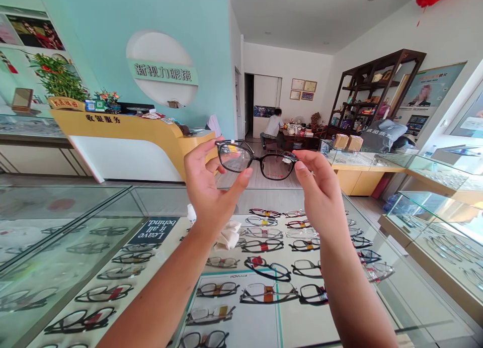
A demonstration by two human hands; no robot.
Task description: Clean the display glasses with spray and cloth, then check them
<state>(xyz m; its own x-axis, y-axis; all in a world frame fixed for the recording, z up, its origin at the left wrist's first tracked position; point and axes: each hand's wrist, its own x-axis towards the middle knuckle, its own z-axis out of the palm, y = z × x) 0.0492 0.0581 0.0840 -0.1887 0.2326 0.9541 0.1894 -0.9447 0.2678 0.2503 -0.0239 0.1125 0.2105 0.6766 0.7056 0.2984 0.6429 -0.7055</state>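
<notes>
Glasses (257, 161): held up at centre frame, level, lenses facing forward, well above the case; likely raised against the room's light to show the lenses.
Left hand (211, 187): closed on the left rim, thumb pressing the lower edge of the lens, fingers curled over the top.
Right hand (319, 192): pinched on the right end of the frame near the hinge, thumb up against it.
Grip: one hand at each end, so the front stayed steady and flat.
Frame: thin, dark, rounded-rectangular rims, narrow bridge; temples seemingly folded behind, hard to tell.
Lenses: clear, with a faint reddish print on the right one, unreadable.
Case (132, 197): glass-topped, across the lower frame, rows of tagged frames beneath.
Cloth (228, 236): white, crumpled, on the glass just below the left wrist.
Bottle (191, 214): small, white, beside the cloth.
Counter (124, 132): yellow and white, upper left.
Person (272, 126): seated at a desk, far centre, back turned.
</notes>
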